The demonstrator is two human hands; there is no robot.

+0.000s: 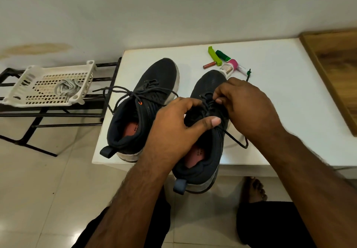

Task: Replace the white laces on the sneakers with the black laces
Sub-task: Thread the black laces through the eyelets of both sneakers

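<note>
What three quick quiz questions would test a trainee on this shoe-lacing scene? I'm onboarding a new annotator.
1. True or false: the white laces lie in the basket.
2. Which sneaker are both hands working on? A) left sneaker B) right sneaker
3. Fill in: the right hand pinches the black lace with its ____.

Key:
1. True; they sit bunched in the basket on the rack.
2. B; the left hand grips its collar while the right hand works the lace.
3. fingers
</note>
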